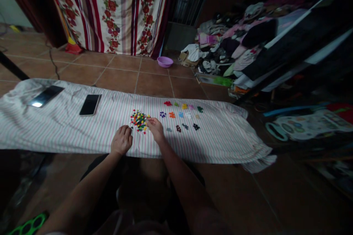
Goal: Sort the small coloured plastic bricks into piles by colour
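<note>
A mixed heap of small coloured pieces (139, 120), too small to make out in kind, lies on a striped cloth (110, 132). At the heap's right edge, my right hand (155, 127) has thumb and fingers pinched together; anything between them is too small to tell. Just left of the heap my left hand (122, 139) rests on the cloth, fingers curled in, their inside hidden. Right of my right hand are small one-colour groups in rows, among them red pieces (167, 103), yellow pieces (184, 106), orange pieces (172, 115) and black pieces (196, 127).
Two phones, a dark phone (90, 105) and another phone (46, 96) reflecting light, lie on the cloth's left part. Beyond, a purple basin (164, 62) stands on the tiled floor (124, 71) before a floral curtain (110, 11). Clothes (234, 44) are piled at the right.
</note>
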A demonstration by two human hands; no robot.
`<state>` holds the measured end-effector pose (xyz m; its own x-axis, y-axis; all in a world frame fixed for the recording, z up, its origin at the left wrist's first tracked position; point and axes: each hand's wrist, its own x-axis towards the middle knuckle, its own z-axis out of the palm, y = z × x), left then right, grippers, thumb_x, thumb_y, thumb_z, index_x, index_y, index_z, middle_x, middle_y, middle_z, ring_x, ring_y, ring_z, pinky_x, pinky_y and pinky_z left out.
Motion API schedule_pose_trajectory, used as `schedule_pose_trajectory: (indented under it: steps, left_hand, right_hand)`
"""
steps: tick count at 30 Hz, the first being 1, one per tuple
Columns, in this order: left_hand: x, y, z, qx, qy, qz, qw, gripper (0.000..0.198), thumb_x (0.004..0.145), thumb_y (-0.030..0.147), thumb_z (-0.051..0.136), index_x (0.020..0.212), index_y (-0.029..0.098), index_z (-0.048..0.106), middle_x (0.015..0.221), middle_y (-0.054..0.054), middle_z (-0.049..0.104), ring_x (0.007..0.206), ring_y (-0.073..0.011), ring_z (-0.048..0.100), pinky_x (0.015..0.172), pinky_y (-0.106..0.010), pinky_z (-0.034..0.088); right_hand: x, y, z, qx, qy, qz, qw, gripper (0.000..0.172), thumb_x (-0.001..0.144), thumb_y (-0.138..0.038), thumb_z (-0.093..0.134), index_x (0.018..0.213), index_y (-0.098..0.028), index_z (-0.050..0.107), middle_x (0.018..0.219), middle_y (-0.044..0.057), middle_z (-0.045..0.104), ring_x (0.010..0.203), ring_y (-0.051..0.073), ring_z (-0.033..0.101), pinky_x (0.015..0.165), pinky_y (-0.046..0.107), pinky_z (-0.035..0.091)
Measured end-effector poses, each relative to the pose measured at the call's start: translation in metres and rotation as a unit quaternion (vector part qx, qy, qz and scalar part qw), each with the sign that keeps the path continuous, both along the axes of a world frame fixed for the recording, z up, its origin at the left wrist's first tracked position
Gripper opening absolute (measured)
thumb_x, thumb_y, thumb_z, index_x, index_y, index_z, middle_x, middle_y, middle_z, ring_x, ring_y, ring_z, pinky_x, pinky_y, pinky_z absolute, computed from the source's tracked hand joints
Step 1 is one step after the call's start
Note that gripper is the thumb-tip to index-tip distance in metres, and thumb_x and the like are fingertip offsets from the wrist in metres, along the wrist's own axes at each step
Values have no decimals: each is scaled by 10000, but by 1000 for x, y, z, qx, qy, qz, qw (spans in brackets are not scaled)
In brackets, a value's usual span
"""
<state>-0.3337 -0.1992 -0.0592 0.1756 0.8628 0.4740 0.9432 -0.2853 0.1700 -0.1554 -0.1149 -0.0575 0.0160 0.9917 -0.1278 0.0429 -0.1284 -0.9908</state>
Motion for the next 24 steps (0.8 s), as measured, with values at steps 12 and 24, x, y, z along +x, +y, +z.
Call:
schedule_pose_trajectory:
  steps: [12, 24]
  left_hand:
    - [0, 1, 3, -3, -22, -6, 1000, 236, 846, 156, 415, 992, 169, 600, 1040, -138, 592, 1055, -276, 519, 947, -435, 463]
    - [-11, 15, 0, -9, -6, -35, 999, 218, 782, 154, 444, 916, 174, 616, 930, -127, 605, 957, -289, 528, 864, -476, 452]
  right_hand:
    - [16, -28, 4, 38, -85, 17, 996, 284, 754, -257, 559, 1023, -204, 629, 1028, 40, 708, 856, 155, 676, 740, 260, 519]
    - [71, -61, 14, 121, -282, -61, 950, 240, 823, -187, 497, 974, -199, 682, 1007, 64, 690, 882, 166, 647, 859, 284, 503]
